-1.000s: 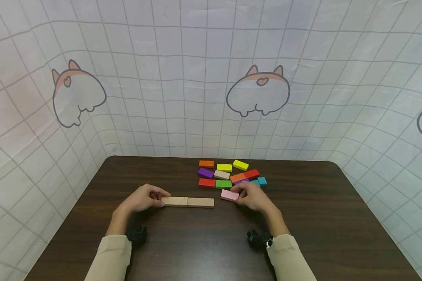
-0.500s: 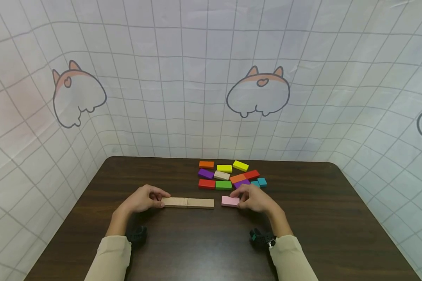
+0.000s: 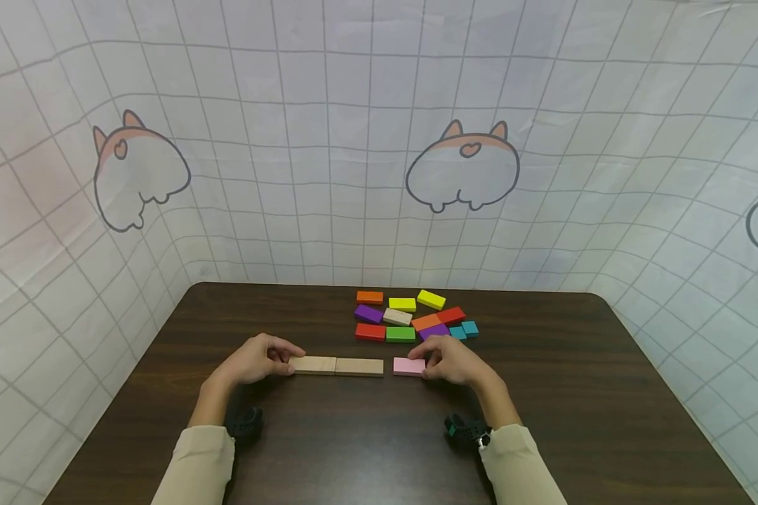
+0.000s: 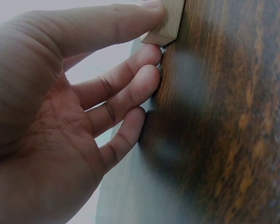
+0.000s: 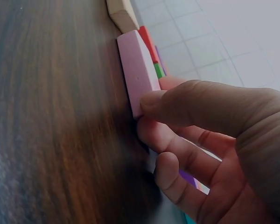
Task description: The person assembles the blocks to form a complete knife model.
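Two plain wooden blocks, a left one and a right one, lie end to end in a row on the dark table. My left hand pinches the left end of that row between thumb and fingers; the left wrist view shows the thumb on the wooden block. My right hand pinches a pink block by its right end, thumb on the near side. The pink block is in line with the wooden row, a small gap from its right end. In the right wrist view the pink block sits low along the tabletop.
Behind the hands lies a cluster of coloured blocks, among them a green block, a red block, a purple block and a yellow block. A white gridded curtain surrounds the table at the back and sides.
My right hand has brought the pink block nearer and turned it straight with the wooden row, then slid it slightly left. My left hand and the wooden blocks have stayed put.
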Action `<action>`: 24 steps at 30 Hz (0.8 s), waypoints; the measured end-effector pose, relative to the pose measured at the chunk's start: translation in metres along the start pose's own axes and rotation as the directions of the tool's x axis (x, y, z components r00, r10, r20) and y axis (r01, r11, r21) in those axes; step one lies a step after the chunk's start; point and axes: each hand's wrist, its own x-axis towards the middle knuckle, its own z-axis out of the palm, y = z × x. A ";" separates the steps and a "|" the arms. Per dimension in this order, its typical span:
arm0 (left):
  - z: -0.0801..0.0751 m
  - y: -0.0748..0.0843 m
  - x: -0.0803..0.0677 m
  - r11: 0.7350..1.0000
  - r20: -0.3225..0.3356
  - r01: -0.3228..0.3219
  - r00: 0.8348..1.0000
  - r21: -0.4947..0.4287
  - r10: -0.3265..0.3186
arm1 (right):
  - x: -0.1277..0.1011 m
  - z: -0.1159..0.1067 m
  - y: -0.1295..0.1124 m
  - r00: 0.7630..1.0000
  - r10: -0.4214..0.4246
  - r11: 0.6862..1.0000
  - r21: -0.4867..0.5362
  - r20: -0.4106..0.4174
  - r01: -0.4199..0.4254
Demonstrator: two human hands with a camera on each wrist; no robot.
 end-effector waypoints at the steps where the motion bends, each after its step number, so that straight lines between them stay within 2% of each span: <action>1: 0.000 0.000 0.000 1.000 0.001 -0.002 1.000 -0.001 0.002 | 0.000 0.001 0.000 1.000 -0.005 1.000 0.002 0.001 0.005; 15: 0.000 0.000 -0.001 1.000 -0.006 -0.003 1.000 0.005 0.003 | 0.006 0.009 -0.008 0.999 -0.043 0.999 -0.024 0.012 0.043; 24: 0.001 0.002 0.000 1.000 -0.009 0.013 1.000 0.007 -0.013 | 0.007 0.012 -0.010 1.000 -0.013 0.999 -0.034 0.004 0.013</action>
